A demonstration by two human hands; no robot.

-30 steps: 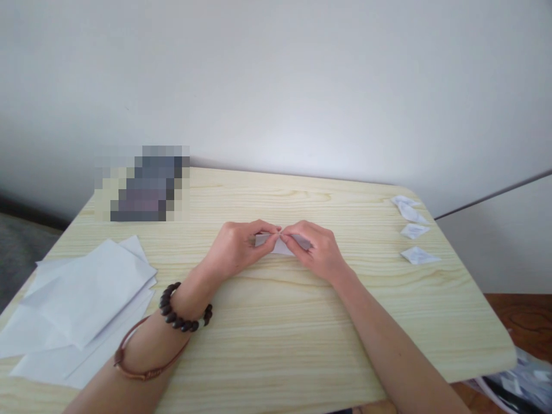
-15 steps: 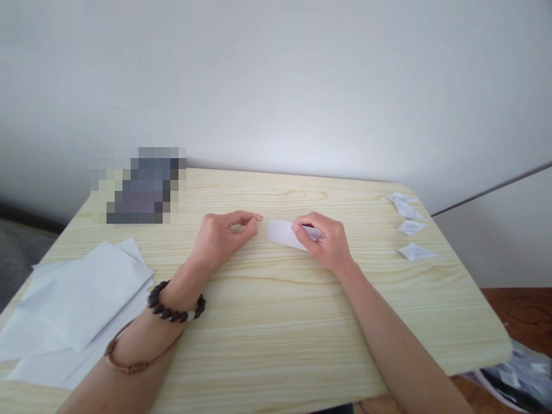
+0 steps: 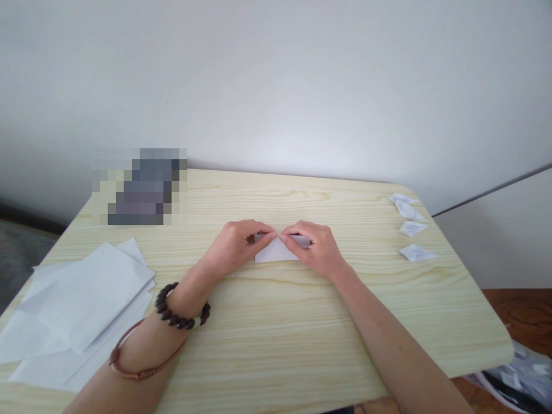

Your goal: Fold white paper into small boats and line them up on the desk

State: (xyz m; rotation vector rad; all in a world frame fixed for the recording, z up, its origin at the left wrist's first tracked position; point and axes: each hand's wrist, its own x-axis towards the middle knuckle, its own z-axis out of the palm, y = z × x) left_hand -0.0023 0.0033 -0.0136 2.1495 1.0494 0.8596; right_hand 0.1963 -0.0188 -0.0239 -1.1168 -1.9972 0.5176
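A small white rectangular piece of paper (image 3: 278, 251) is held just over the middle of the table. My left hand (image 3: 239, 244) pinches its upper edge between thumb and fingertips. My right hand (image 3: 314, 244) pinches the same edge right beside it, so the fingertips of both hands nearly touch. Parts of the paper are covered by the thumbs and fingers. A dark beaded bracelet (image 3: 181, 319) and a brown cord bracelet (image 3: 137, 376) circle the left wrist and forearm.
Loose white paper sheets (image 3: 81, 305) overlap at the left of the wooden table (image 3: 276, 339). Several folded paper pieces (image 3: 416, 253) lie along the right side. A pixelated dark object (image 3: 144, 190) is at the back left. A plastic bag (image 3: 526, 374) sits below the right edge.
My left hand has moved right and taken hold of the paper's edge. The paper has turned level and shifted slightly left and nearer, and my right hand grips closer to its middle.
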